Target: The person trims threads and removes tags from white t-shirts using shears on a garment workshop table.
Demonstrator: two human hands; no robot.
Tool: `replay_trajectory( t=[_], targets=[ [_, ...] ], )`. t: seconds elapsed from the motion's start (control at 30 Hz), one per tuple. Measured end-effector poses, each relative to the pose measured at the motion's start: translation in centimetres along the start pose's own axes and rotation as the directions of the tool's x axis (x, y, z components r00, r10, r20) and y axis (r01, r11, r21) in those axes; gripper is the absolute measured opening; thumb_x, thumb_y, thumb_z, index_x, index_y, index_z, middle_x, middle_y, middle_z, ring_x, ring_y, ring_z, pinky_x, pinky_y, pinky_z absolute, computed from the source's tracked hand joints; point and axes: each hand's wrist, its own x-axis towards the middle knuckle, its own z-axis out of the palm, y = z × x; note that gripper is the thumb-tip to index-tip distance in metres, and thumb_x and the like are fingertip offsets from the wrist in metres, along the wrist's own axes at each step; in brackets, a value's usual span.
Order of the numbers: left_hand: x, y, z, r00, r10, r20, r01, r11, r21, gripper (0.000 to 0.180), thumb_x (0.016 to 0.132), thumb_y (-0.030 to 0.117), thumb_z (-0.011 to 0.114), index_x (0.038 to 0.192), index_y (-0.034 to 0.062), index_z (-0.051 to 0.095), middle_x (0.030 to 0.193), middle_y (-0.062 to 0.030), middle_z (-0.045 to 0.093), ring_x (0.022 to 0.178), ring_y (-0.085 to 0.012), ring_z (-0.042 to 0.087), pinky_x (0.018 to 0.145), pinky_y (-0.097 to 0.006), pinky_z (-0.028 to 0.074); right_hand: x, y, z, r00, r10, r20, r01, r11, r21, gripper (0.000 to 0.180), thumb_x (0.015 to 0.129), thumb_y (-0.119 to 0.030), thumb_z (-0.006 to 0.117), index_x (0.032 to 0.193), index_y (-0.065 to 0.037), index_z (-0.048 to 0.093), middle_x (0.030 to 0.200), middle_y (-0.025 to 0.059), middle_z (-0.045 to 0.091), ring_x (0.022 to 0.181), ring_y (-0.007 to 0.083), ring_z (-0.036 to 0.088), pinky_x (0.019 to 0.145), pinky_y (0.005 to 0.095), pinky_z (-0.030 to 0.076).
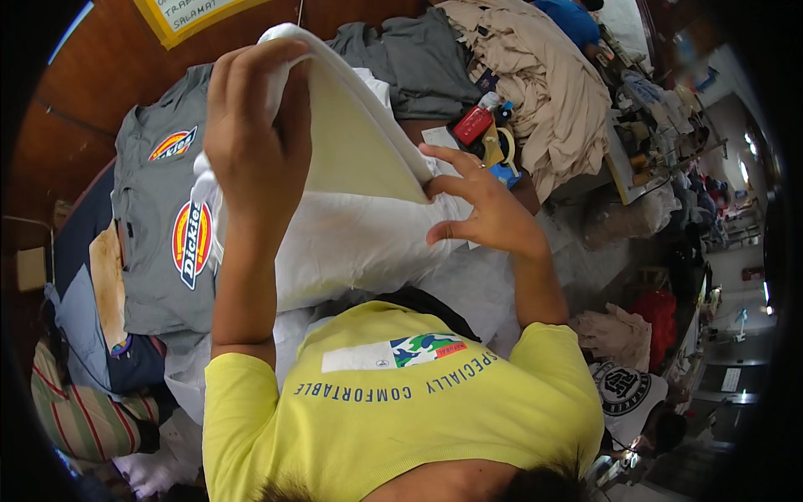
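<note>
Left hand is raised and clamped on the top end of a white cloth — thumb one side, fingers the other, fabric folded over at the tips. Right hand sits lower, fingers spread: index and middle tips at the right edge of a flat cream panel, thumb well apart from them. Can't tell if the right fingertips press or just touch.

Panel slopes from the left hand's grip down to the right fingertips, straight-edged and pale. Can't tell if it's stiff fabric or a board. White cloth runs along its edges and spreads below it, between the forearms, in front of the wearer's yellow T-shirt.

Around it: grey garments with oval red-and-yellow logos left of the left forearm, dark grey clothes heaped beyond the panel, big beige fabric pile to the right of those. Near the right hand, on its far side — red bottle and a tape roll, close together.

Further out: yellow-bordered sign on a brown wooden wall, striped garment lower left, red cloth right. Co-worker in blue at top right; another in a white shirt with a round black print, lower right.
</note>
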Motion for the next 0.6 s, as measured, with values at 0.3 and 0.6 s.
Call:
replay_trajectory(
  t=[0.3, 0.6],
  targets=[
    [3.9, -4.6, 1.6, 0.804, -0.185, 0.566, 0.303, 0.945, -0.122, 0.038, 0.082, 0.005, 0.060, 0.120, 0.0074, 0.052, 0.110, -0.0099, 0.060, 0.100, -0.0200, 0.057, 0.086, -0.031, 0.045, 4.2, 6.1, -9.8, 0.913, 0.273, -0.302, -0.129, 0.897, 0.422, 0.019, 0.071, -0.010, 0.075, 0.078, -0.003, 0.058, 0.064, 0.0019, 0.057, 0.053, 0.0069, 0.054, 0.048, 0.0193, 0.040],
    [13.0, -12.8, 18.6, 0.990, -0.012, 0.142, 0.011, 1.000, 0.008, 0.026, 0.071, 0.006, 0.070, 0.091, -0.0011, 0.056, 0.089, -0.0221, 0.061, 0.087, -0.0380, 0.058, 0.076, -0.042, 0.045, 18.5, 18.8, -19.1, 0.385, -0.166, -0.908, -0.136, 0.963, -0.234, 0.013, 0.063, 0.000, 0.061, 0.072, -0.003, 0.052, 0.064, 0.0132, 0.055, 0.063, 0.0238, 0.057, 0.059, 0.0339, 0.045]
  ],
)
